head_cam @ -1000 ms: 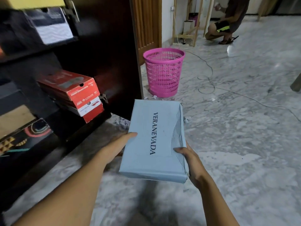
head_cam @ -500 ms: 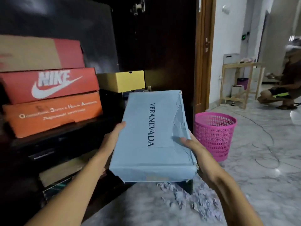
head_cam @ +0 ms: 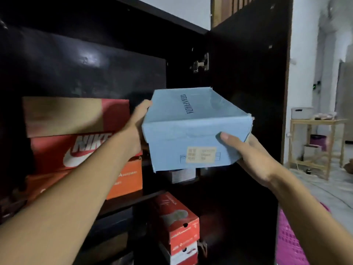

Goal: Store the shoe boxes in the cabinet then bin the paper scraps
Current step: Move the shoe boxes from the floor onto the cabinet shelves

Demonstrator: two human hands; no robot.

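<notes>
I hold a light blue shoe box (head_cam: 191,129) up in front of the dark cabinet (head_cam: 86,60), at the height of its upper shelf. My left hand (head_cam: 136,127) grips the box's left side. My right hand (head_cam: 248,155) holds its lower right corner, thumb on the front face. The box's right edge is torn. A red Nike box (head_cam: 63,152), a tan-and-red box (head_cam: 76,115) above it and an orange box (head_cam: 126,178) below are stacked on the shelf to the left. No paper scraps are in view.
The cabinet's open door (head_cam: 248,73) stands right behind the box. Red-and-white boxes (head_cam: 179,230) sit on a lower shelf. A pink basket (head_cam: 290,243) is at the lower right. A wooden stand (head_cam: 317,146) with a white box is farther back on the marble floor.
I have lifted the blue box from waist height on the floor side up to the cabinet's upper shelf, and my view has risen with it. The right hand shifted to the box's front corner.
</notes>
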